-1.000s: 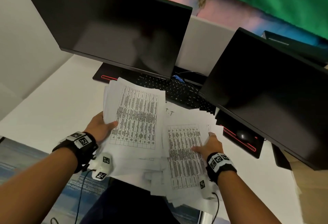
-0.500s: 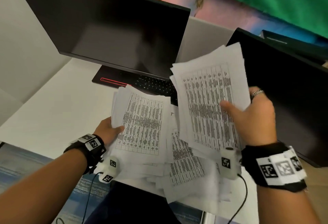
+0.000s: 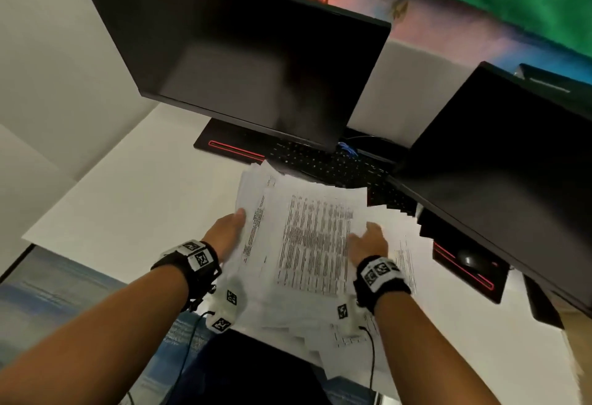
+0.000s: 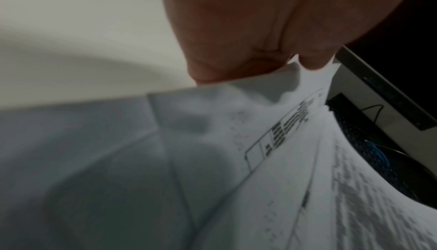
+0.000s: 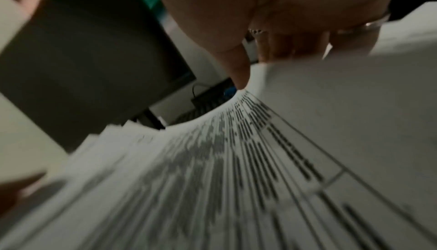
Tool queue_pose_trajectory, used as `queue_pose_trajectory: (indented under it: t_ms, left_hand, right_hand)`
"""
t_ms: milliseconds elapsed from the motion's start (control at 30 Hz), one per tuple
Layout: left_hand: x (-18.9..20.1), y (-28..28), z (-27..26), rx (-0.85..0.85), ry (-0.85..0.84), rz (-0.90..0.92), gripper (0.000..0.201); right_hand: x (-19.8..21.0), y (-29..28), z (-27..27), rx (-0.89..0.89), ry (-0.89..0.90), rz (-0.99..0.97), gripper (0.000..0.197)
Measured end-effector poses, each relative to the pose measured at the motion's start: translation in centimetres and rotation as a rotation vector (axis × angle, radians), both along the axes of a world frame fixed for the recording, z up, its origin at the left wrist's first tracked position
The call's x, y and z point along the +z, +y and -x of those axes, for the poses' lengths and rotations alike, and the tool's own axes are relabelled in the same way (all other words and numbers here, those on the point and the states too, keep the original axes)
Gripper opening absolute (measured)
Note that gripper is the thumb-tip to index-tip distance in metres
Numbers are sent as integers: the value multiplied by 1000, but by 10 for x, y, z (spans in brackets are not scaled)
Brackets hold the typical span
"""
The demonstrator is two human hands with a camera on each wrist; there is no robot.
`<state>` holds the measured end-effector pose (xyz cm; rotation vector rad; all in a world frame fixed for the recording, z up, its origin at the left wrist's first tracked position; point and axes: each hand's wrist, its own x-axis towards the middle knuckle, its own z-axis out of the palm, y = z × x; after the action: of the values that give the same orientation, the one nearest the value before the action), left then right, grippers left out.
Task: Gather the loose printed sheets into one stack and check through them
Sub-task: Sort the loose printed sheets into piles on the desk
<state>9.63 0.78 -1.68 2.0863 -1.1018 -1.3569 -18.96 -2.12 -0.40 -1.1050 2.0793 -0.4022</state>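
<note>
The white desk (image 3: 105, 212) spreads out under both hands. Beyond the left hand stands a large dark monitor (image 3: 250, 61), its screen off, and a second dark monitor (image 3: 499, 161) leans in beyond and to the outside of the right hand. A black keyboard (image 3: 323, 164) lies just past the fingertips of both hands, running under the edges of the two screens.

Between the hands sits the pile of printed sheets (image 3: 314, 244), a loose, uneven heap of pages covered in tables of small text, its corners fanned out and its near edge hanging over the front of the desk. A few more printed pages (image 3: 403, 254) stick out on the far side of the right hand, under its wrist.

The left hand (image 3: 227, 231) holds the pile's left edge, thumb on top and fingers tucked beneath the paper. The right hand (image 3: 368, 238) grips the pile's right side, its thumb (image 5: 236, 63) pressed down on the top page and the fingers curled under the sheets; a ring (image 5: 369, 25) shows on one finger.
</note>
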Motion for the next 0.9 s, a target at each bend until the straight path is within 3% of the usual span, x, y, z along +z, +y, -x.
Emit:
queue_pose_trajectory:
  t_ms: [67,133,333,433,500,733,833,900]
  left_hand:
    - [2,-3,5,-38,-12,-3,76]
    - [6,-2,12,-126,-85,13,44]
    - [-1,-1,-1,-137,-110,72,41]
    - [-3,3,-4,-131,-117,69,44]
    - [-4,4,-4,-122,-93,69,44]
    - [-6,8,-3,-110,-79,74,41]
    - [-5,8,-6,-116,-86,69,43]
    - [-3,7,-9,-123,-90,75,43]
  right_hand:
    - [-17,5,-18,183,95,-45,62]
    - [-23,14,-27,338,139,-30,62]
    - [-21,44,53,123,395,-191,112]
    - [-25,58,63,217,396,-179,121]
    - [-29,60,58,176,341,-157,122]
    - [-25,54,40,18,239,-229,90]
    - [-26,54,41,3,103,-132,76]
    - [-23,54,56,-38,92,-79,55]
